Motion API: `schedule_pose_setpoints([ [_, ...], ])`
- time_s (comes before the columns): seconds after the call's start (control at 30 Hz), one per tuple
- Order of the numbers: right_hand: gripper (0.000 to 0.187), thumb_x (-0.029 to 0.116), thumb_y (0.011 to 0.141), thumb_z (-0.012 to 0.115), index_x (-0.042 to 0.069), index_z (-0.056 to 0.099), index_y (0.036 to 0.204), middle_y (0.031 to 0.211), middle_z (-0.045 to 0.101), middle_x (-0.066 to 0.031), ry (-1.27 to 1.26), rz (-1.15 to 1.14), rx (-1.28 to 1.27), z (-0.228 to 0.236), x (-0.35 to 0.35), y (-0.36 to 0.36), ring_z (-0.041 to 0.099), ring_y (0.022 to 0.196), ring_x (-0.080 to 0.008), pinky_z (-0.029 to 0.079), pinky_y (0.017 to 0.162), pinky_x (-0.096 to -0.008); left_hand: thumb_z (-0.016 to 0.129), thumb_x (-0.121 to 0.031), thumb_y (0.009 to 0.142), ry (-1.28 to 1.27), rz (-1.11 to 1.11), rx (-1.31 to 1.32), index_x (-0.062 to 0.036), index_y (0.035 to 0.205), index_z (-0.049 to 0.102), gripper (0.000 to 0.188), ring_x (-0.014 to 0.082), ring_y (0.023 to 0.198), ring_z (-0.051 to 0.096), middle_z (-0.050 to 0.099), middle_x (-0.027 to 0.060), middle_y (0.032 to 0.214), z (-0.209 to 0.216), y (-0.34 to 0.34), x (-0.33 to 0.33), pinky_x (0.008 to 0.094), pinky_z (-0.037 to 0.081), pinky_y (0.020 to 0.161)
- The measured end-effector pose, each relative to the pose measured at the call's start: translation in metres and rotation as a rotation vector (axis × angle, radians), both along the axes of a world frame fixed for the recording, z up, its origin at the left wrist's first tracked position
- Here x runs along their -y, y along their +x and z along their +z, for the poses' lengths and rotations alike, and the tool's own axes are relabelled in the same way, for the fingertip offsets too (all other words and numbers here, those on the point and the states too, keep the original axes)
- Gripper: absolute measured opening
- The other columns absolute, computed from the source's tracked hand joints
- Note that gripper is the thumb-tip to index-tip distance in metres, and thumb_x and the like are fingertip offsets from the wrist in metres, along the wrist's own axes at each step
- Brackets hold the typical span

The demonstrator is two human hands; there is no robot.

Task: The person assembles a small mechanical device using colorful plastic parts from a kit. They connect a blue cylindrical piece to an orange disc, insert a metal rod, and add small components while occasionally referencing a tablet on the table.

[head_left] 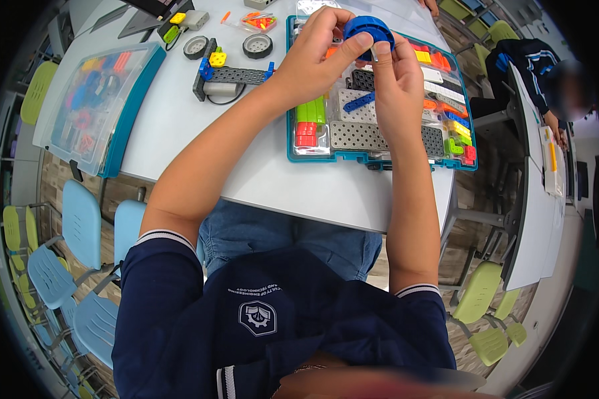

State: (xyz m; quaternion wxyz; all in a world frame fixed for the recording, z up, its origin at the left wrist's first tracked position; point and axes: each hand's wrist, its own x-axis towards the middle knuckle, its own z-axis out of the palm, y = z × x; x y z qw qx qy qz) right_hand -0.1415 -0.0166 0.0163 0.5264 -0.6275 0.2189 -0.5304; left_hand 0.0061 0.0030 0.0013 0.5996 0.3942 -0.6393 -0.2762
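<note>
I hold a round blue plastic piece, like a wheel hub, up over the far part of an opened parts case with a teal rim. My left hand pinches its left side, thumb on the front. On its right side, my right hand has closed fingers, with a small pale bit showing at the thumb tip. Below lie a grey perforated plate, a blue beam and several coloured blocks. Left of the case sits a partly built grey frame with blue and yellow connectors.
Two loose wheels and a small bag of orange parts lie on the white table. A closed clear-lidded case stands at the left. Chairs surround the table. Another person sits at the right.
</note>
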Motion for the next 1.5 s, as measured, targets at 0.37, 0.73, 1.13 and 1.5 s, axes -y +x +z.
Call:
schedule_pose_setpoints([
  [0.37,0.035,0.014,0.101,0.053,0.002,0.046,0.133,0.123,0.056,-0.0078,0.084,0.298,0.193,0.002,0.015,-0.017,0.056,0.108,-0.0151,0.047,0.093,-0.0296,0.081,-0.022,0.078,-0.366,0.191,0.390,-0.0024,0.131,0.047,0.067,0.0220,0.106,0.055,0.054,0.0114,0.117,0.007,0.013,0.002,0.0343,0.048,0.093],
  [0.73,0.037,0.016,0.101,0.052,0.003,0.046,0.135,0.128,0.055,-0.0083,0.163,0.357,0.194,0.002,0.016,-0.022,0.054,0.116,-0.0167,0.045,0.100,-0.0329,0.086,-0.024,0.072,-0.414,0.255,0.390,-0.0084,0.125,0.054,0.064,0.0212,0.105,0.056,0.054,0.0069,0.122,0.015,0.009,-0.002,0.0335,0.048,0.091],
  [1.13,0.039,0.019,0.101,0.053,0.001,0.045,0.135,0.124,0.058,-0.0090,0.160,0.442,0.147,0.003,0.013,-0.019,0.058,0.106,-0.0162,0.050,0.091,-0.0321,0.091,-0.043,0.062,-0.334,0.230,0.351,0.0008,0.146,0.032,0.111,0.0327,0.127,0.045,0.042,0.0210,0.139,0.022,0.004,-0.013,0.0422,0.042,0.103],
  [1.5,0.044,0.021,0.098,0.059,0.000,0.047,0.134,0.117,0.061,-0.0088,0.141,0.421,0.194,0.005,0.002,-0.010,0.060,0.089,-0.0151,0.051,0.082,-0.0286,0.091,-0.049,0.058,-0.471,0.304,0.408,0.0040,0.146,0.030,0.120,0.0375,0.131,0.041,0.040,0.0241,0.144,0.022,0.002,-0.012,0.0449,0.039,0.107],
])
